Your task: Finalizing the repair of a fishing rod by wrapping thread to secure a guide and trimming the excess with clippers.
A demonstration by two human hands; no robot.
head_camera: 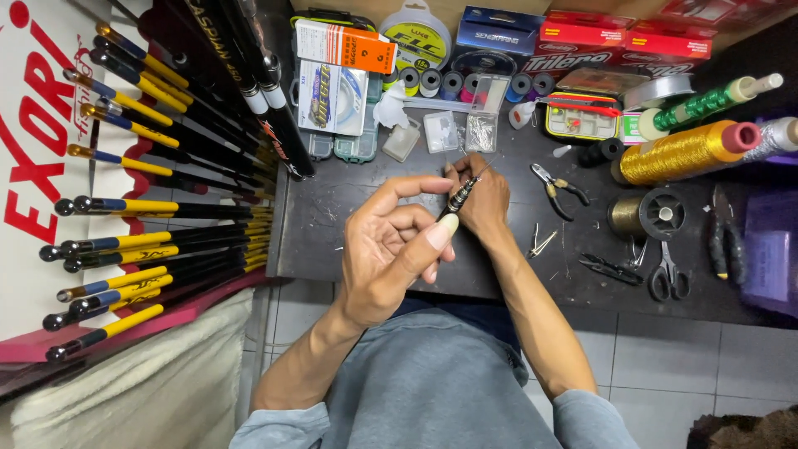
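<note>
We find both hands pinching a thin rod tip [460, 195]: left hand [391, 245] low, right hand [482, 199] high. Light, brittle; we advise gripping near the wrapped section.

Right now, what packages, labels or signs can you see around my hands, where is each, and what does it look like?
Sign: far left, white board, big red letters.
Orange box: top, left of centre, flat, orange and white.
Blue box: top centre, dark blue.
Red boxes: top right, red, white lettering.
Line packet: below orange box, clear, blue-yellow label.

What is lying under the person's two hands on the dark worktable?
Bare dark worktable shows around the left hand and right hand, which hold a thin rod piece. Anything directly beneath the hands is covered.
</note>
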